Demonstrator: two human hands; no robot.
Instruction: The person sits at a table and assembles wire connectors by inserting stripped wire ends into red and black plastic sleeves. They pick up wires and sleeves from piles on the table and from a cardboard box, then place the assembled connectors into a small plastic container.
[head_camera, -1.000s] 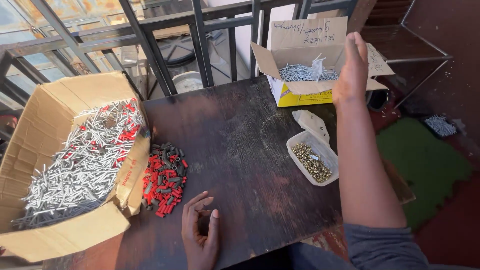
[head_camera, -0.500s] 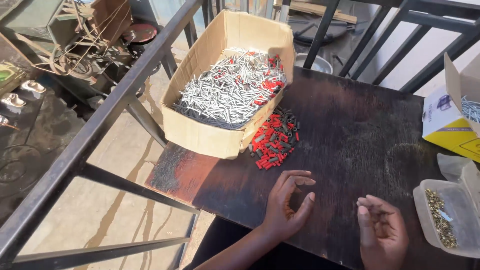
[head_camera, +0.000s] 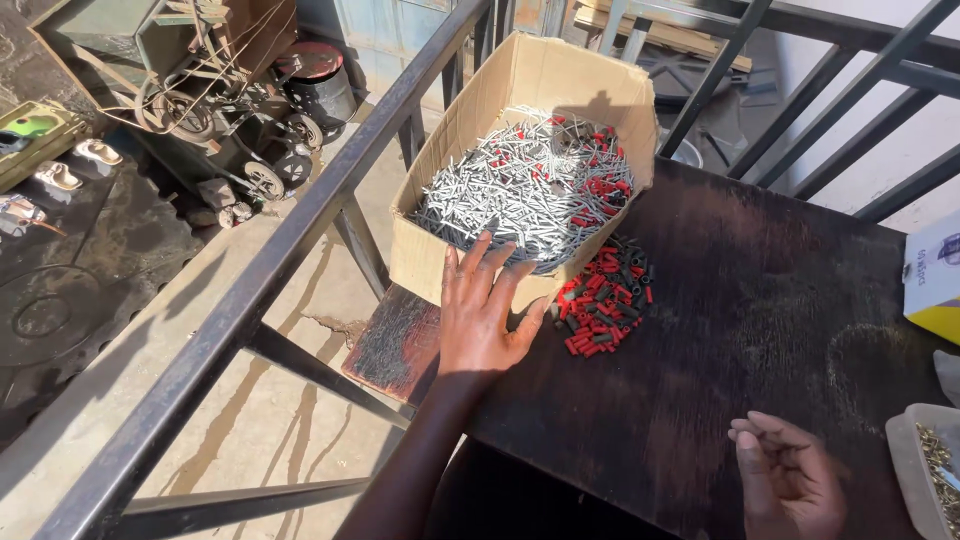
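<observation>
Head view: the left hand (head_camera: 483, 315) lies flat and spread against the near wall of the cardboard box (head_camera: 470, 170) of grey screws at the table's far left corner, grasping nothing. Red plugs (head_camera: 603, 302) lie piled beside it. The right hand (head_camera: 790, 480) curls loosely at the near edge; contents cannot be told. Sorting appears unfinished.

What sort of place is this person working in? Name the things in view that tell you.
Probably an outdoor workshop or hardware sorting spot: a cardboard box heaped with screws, red plugs piled on a worn dark table, metal railings and old machinery on the ground below.
</observation>
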